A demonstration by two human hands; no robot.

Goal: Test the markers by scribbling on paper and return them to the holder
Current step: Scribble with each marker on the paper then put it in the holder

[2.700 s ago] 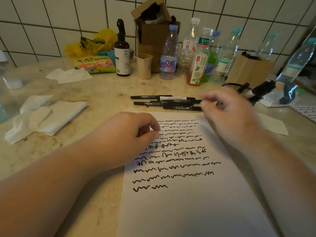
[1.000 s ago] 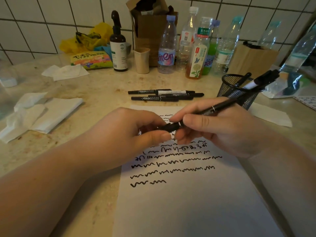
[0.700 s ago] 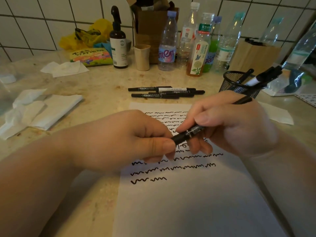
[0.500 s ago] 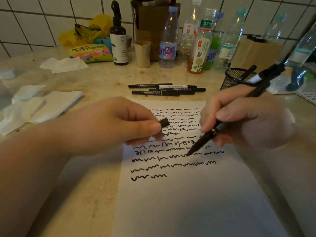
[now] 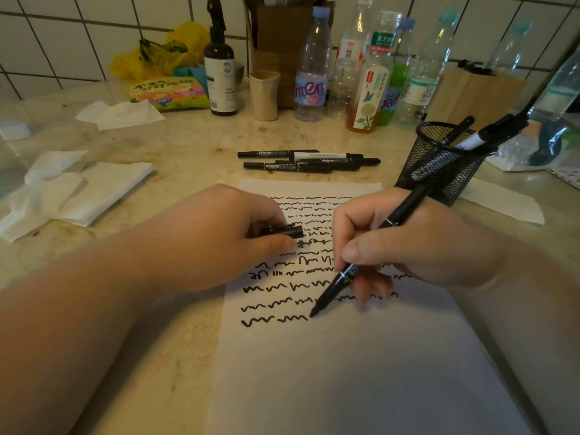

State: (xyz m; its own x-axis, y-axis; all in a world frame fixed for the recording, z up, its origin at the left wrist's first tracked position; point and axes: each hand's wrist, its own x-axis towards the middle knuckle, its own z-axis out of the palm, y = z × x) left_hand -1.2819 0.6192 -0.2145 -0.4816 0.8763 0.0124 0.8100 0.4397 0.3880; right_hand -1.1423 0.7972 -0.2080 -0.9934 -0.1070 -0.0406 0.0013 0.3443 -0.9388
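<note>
From where I sat, the clear bottle (image 5: 311,73) at twelve o'clock bore a label reading "men", the amber tea bottle (image 5: 370,86) at one o'clock showed "东方" on its green band, and the markers' (image 5: 307,161) print was too small to read.

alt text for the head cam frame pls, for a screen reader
A person's right hand holds an uncapped black marker, tip at the end of the last scribbled line on a white sheet of paper; the left hand pinches its black cap. Behind lie more black markers on the beige stone counter, beside a black mesh holder.
</note>
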